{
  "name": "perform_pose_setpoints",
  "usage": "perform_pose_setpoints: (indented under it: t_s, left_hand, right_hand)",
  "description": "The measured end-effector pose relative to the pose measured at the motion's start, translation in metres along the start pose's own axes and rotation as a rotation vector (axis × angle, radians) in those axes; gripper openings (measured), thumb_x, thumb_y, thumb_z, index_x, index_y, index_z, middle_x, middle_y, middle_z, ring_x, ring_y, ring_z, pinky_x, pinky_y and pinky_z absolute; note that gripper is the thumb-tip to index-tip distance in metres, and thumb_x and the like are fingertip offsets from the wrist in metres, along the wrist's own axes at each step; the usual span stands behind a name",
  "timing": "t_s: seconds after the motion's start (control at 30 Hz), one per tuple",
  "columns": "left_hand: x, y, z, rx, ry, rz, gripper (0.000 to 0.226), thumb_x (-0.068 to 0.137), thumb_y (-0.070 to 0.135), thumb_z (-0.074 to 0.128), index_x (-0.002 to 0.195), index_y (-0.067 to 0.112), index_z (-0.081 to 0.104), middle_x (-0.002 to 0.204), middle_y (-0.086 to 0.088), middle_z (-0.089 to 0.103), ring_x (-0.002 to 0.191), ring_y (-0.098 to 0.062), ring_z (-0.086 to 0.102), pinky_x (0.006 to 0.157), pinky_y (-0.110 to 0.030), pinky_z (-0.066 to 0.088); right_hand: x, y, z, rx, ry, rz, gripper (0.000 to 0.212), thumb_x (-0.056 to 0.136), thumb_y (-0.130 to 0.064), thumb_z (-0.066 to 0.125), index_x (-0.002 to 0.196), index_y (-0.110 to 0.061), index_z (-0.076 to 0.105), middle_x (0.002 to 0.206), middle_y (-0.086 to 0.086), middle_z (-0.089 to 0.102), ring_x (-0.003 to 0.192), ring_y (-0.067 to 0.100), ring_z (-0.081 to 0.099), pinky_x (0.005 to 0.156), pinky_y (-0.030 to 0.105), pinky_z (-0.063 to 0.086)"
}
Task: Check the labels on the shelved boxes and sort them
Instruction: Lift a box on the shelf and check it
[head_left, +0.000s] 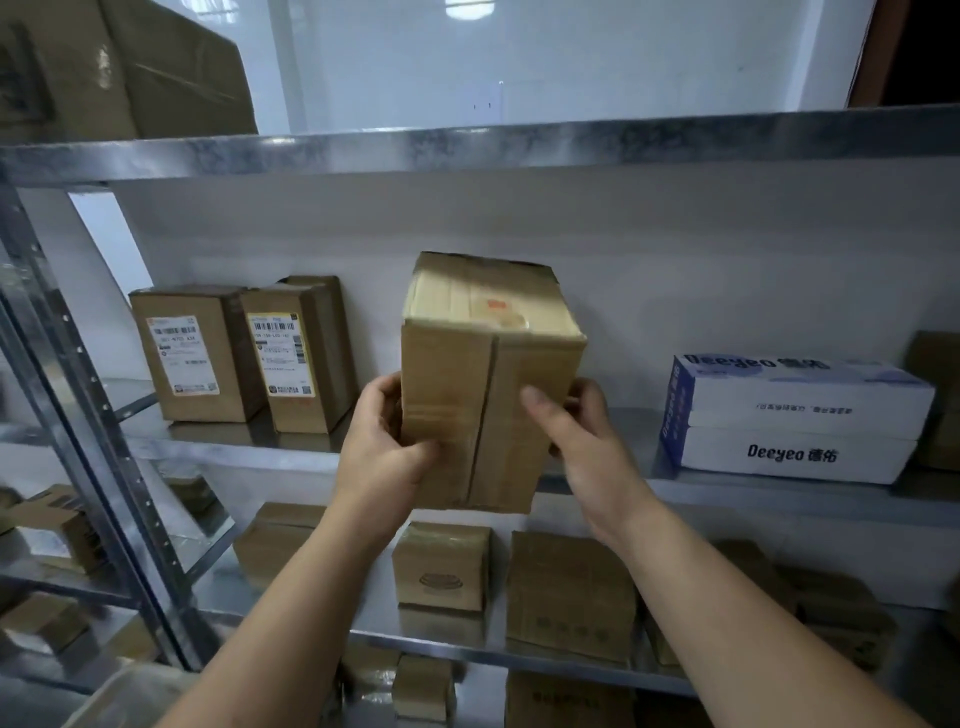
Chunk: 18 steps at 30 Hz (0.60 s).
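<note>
A brown cardboard box (483, 374) is held up in front of the middle shelf (218, 447), its taped seam facing me. My left hand (382, 452) grips its lower left edge, thumb on the front. My right hand (582, 431) grips the right side, thumb across the front face. No label shows on the faces I can see. Two upright brown boxes with white and yellow shipping labels stand on the shelf to the left, one (195, 358) beside the other (296, 358).
Two stacked white and blue Deeyeo cartons (789, 421) lie on the shelf at right. The lower shelf (426, 642) holds several small brown boxes. A large carton (119, 67) sits on the top shelf at left. A metal upright (83, 415) runs down the left.
</note>
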<state>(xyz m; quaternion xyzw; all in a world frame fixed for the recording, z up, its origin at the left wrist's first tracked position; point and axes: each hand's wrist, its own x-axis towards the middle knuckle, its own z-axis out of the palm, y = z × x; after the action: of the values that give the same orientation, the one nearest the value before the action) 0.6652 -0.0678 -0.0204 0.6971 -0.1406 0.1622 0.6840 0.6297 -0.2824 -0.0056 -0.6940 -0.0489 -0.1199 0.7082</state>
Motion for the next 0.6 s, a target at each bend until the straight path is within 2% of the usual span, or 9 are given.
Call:
perform_pose_setpoints:
  t_s: [0.03,0.1,0.2,0.27,0.33,0.43,0.5,0.6]
  left_hand:
    - [-0.002,0.002,-0.001,0.017,0.002,0.027,0.072,0.087,-0.013,0.077,0.146,0.023,0.054,0.127,0.000,0.074,0.116,-0.012,0.073,0.093,-0.038,0.064]
    - [-0.005,0.003,-0.003,0.060,0.005,0.084,0.075,0.086,-0.016,0.076,0.146,0.022,0.053,0.126,0.001,0.073,0.115,-0.010,0.072,0.093,-0.034,0.063]
    - [-0.005,0.003,-0.003,0.126,0.018,0.157,0.079,0.084,-0.018,0.074,0.145,0.028,0.055,0.128,0.004,0.072,0.119,-0.015,0.070,0.095,-0.032,0.062]
    - [-0.004,0.001,-0.002,0.167,0.037,0.186,0.080,0.086,-0.013,0.076,0.144,0.037,0.054,0.130,0.010,0.071,0.121,-0.015,0.069,0.096,-0.033,0.061]
    - [-0.003,0.000,0.000,0.211,0.046,0.201,0.078,0.088,-0.004,0.078,0.144,0.044,0.054,0.134,0.013,0.068,0.124,-0.014,0.067,0.098,-0.035,0.059]
    - [-0.002,0.000,-0.001,0.313,0.068,0.229,0.074,0.090,0.005,0.079,0.147,0.047,0.056,0.141,0.013,0.061,0.124,-0.003,0.063,0.101,-0.026,0.054]
    - [0.004,0.003,-0.006,0.314,0.062,0.206,0.070,0.094,-0.004,0.067,0.145,0.044,0.063,0.140,0.011,0.062,0.123,-0.001,0.063,0.102,-0.027,0.054]
    - [0.012,0.019,-0.015,0.085,-0.018,0.042,0.065,0.099,-0.007,0.042,0.135,0.035,0.076,0.128,0.000,0.077,0.122,-0.019,0.070,0.101,-0.040,0.056]
  right_hand:
    - [-0.001,-0.003,-0.003,0.016,-0.012,0.008,0.075,0.081,-0.090,0.067,0.144,-0.049,0.055,0.137,-0.024,0.069,0.137,0.008,0.058,0.123,0.053,0.040]
    - [-0.001,-0.008,-0.007,0.053,-0.044,0.025,0.092,0.076,-0.105,0.051,0.150,-0.052,0.055,0.149,-0.018,0.065,0.148,0.016,0.052,0.127,0.061,0.032]
    - [0.000,-0.017,-0.009,0.132,-0.068,0.029,0.093,0.081,-0.102,0.046,0.152,-0.044,0.058,0.142,-0.009,0.072,0.138,0.020,0.063,0.121,0.059,0.044]
    - [0.000,-0.023,-0.007,0.151,-0.055,0.027,0.085,0.084,-0.094,0.056,0.148,-0.039,0.060,0.136,-0.007,0.076,0.131,0.021,0.069,0.116,0.056,0.050]
    - [0.000,-0.026,-0.006,0.194,-0.023,0.016,0.071,0.088,-0.074,0.066,0.145,-0.032,0.060,0.131,-0.004,0.078,0.123,0.019,0.074,0.113,0.054,0.054]
    - [-0.001,-0.026,-0.008,0.248,-0.012,0.021,0.059,0.097,-0.053,0.067,0.148,-0.027,0.055,0.130,-0.001,0.079,0.120,0.020,0.076,0.110,0.053,0.056]
    - [-0.001,-0.027,-0.011,0.265,-0.022,0.014,0.049,0.105,-0.042,0.064,0.150,-0.027,0.052,0.130,0.001,0.079,0.120,0.021,0.075,0.110,0.054,0.056]
    - [0.000,-0.030,-0.017,0.280,-0.028,0.003,0.040,0.111,-0.031,0.059,0.150,-0.027,0.051,0.130,0.002,0.079,0.119,0.023,0.076,0.109,0.053,0.057]
